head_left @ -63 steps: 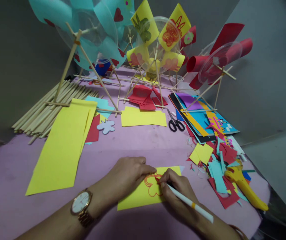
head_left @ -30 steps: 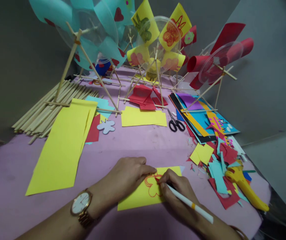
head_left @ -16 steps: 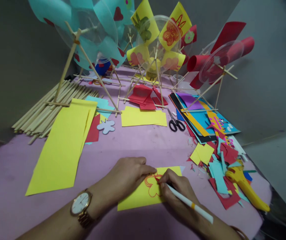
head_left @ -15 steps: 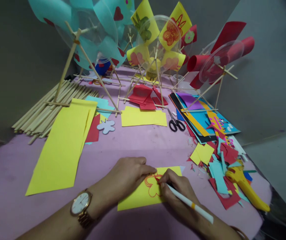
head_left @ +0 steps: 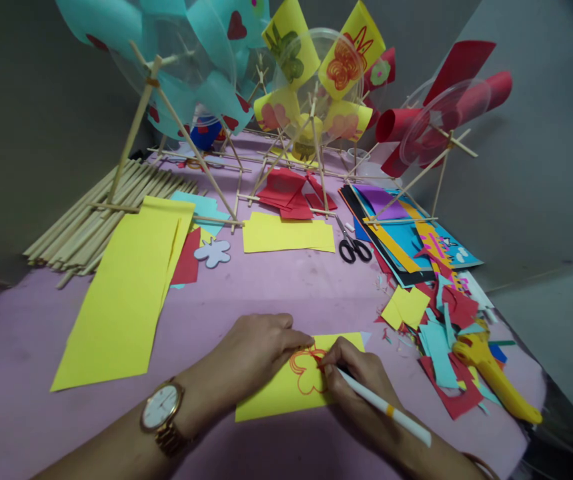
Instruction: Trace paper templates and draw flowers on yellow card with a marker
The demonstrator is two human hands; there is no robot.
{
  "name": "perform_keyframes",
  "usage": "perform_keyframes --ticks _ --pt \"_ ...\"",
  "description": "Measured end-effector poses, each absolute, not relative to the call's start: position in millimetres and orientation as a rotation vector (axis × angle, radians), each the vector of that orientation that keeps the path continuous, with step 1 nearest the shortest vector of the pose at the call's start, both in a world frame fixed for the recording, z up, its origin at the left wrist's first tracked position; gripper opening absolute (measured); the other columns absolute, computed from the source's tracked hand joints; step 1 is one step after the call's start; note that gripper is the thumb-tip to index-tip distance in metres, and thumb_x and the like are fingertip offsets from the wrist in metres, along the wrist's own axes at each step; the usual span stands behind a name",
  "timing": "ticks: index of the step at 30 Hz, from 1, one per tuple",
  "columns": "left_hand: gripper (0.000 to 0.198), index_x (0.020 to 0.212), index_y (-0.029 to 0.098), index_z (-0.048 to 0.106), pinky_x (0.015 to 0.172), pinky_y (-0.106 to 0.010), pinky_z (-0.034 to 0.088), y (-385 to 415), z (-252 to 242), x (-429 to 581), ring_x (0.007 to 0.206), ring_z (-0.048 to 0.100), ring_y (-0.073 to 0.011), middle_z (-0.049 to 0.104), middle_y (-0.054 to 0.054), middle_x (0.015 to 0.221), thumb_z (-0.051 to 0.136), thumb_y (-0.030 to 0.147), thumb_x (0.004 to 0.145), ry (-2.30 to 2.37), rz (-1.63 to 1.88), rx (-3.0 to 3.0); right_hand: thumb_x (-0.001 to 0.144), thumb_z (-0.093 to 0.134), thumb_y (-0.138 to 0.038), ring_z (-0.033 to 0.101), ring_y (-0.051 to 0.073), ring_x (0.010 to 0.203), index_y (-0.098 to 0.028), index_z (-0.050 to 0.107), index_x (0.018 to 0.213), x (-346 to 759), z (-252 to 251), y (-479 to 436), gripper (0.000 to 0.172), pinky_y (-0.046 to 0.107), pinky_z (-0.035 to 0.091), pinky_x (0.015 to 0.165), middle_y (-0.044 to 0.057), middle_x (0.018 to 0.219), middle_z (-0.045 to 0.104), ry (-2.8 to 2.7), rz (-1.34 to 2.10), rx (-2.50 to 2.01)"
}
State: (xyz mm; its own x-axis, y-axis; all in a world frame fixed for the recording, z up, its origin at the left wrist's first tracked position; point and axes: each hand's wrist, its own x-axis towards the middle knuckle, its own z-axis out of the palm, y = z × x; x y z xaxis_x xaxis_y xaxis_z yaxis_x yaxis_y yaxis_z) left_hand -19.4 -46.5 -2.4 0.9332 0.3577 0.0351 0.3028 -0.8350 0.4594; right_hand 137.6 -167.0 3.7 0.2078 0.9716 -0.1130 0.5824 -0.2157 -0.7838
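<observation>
A small yellow paper [head_left: 276, 393] lies on the pink table [head_left: 266, 287] close to me, with an orange flower outline [head_left: 306, 372] drawn on it. My left hand [head_left: 253, 353], with a gold watch on its wrist, rests on the paper's upper left part with its fingers curled and pressed down. My right hand [head_left: 356, 380] is closed on a white pen [head_left: 391, 417], whose tip touches the flower's right side.
A long yellow sheet [head_left: 126, 293] lies at left beside a pile of wooden sticks [head_left: 91, 213]. Black scissors [head_left: 351, 247], a stack of coloured paper [head_left: 401, 240], paper scraps [head_left: 441, 320] and a yellow tool [head_left: 491, 373] lie at right. Paper pinwheels on stick frames [head_left: 311, 87] stand at the back.
My right hand has shifted slightly to the right along the flower outline with the pen. My left hand has stayed put.
</observation>
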Motion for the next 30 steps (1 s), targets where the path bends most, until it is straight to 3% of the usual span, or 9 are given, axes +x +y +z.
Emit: perform_keyframes --ticks 30 --pt "0.026 0.109 0.032 0.064 0.055 -0.024 0.032 -46.5 -3.0 -20.1 0.067 0.056 -0.0141 0.058 0.002 0.076 0.051 0.019 0.091 0.485 0.153 2.638 0.075 0.042 -0.026 0.037 0.011 0.045 -0.021 0.045 0.067 142.7 0.3 -172.3 0.01 0.022 0.027 0.044 -0.006 0.051 0.04 -1.317 0.893 -1.855"
